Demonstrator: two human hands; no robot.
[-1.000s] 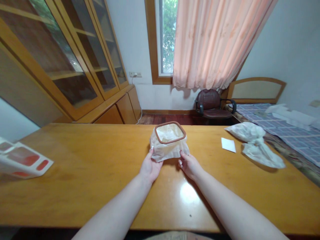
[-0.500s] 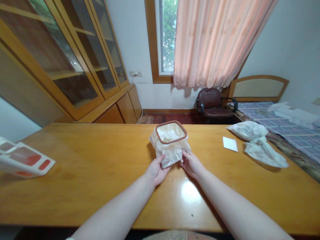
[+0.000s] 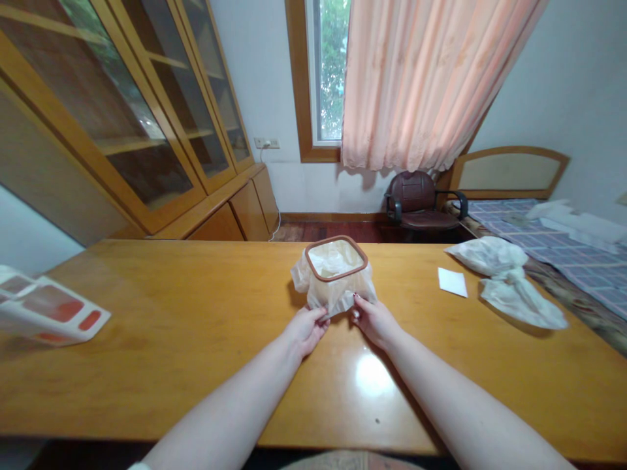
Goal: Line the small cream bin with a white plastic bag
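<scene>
A small bin with a brown rounded-square rim (image 3: 361, 269) stands on the table in front of me. A whitish translucent plastic bag (image 3: 337, 295) lines it and hangs loosely over its outside. My left hand (image 3: 307, 328) pinches the bag's lower edge at the near left. At the near right, my right hand (image 3: 371, 320) has its fingers closed on the bag's edge. The bag covers most of the bin's walls, and its bulge sticks out on the left side.
The wooden table (image 3: 196, 339) carries a white and orange-red holder (image 3: 66, 310) at far left. To the right lie a white folded paper (image 3: 452, 282) and crumpled white plastic bags (image 3: 519, 297). Beyond are a glass-door cabinet (image 3: 206, 183), an office chair (image 3: 414, 199) and a bed (image 3: 553, 222).
My left hand has shifted its hold on the bag's near edge, with its fingers now pinched together. The near flap of the bag sits higher. My right hand has barely moved.
</scene>
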